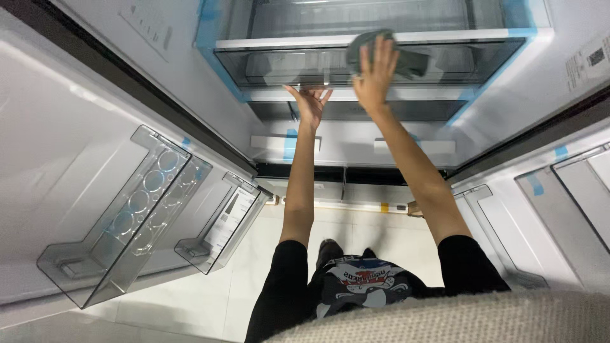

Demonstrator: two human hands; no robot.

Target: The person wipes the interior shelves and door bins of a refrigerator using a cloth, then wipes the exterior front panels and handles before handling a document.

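A grey-green cloth [387,58] lies pressed flat against the front face of a clear drawer [305,63] inside an open refrigerator [178,76], near the drawer's upper edge and towards its right half. The right hand [376,71] covers the cloth with palm down and fingers spread wide, holding it to the panel by pressure rather than by a closed grip. The left hand [311,101] sits lower and just to the left, fingers open and loosely fanned, touching the underside lip of the same drawer; it holds nothing. Blue tape strips [206,38] run along the drawer's side frames and appear again on the lower shelf front. To the left, the open door [51,146] carries a clear egg tray bin [136,209] and a smaller bin [219,225] holding a printed card. In my judgement the work in hand is a wipe across the drawer front, the lower hand acting as a brace. The next stroke calls for steady palm pressure and a sideways sweep that keeps the cloth flat and off the tape.
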